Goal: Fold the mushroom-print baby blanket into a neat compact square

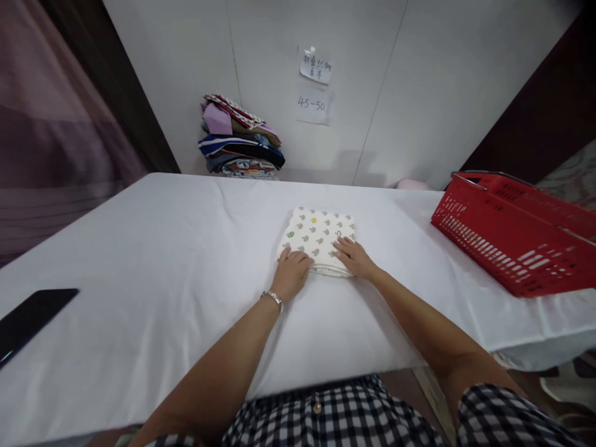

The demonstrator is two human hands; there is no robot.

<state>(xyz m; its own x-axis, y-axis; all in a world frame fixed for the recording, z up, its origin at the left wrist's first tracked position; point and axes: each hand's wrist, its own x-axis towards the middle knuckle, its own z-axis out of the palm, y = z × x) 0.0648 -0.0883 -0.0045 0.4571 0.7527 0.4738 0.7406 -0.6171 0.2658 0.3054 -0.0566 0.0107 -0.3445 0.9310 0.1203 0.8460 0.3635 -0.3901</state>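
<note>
Both my left hand [292, 270] and right hand [352, 256] press flat, open-palmed, on the folded white patterned cloth [319, 239] at frame centre, smoothing it; the final fold looks done; lifting it calls for a two-handed edge grip.

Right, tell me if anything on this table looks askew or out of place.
The red basket sits at an angle, partly hanging over the table's right edge. Otherwise nothing stands out: the folded patterned cloth lies square under the left hand and right hand.
</note>
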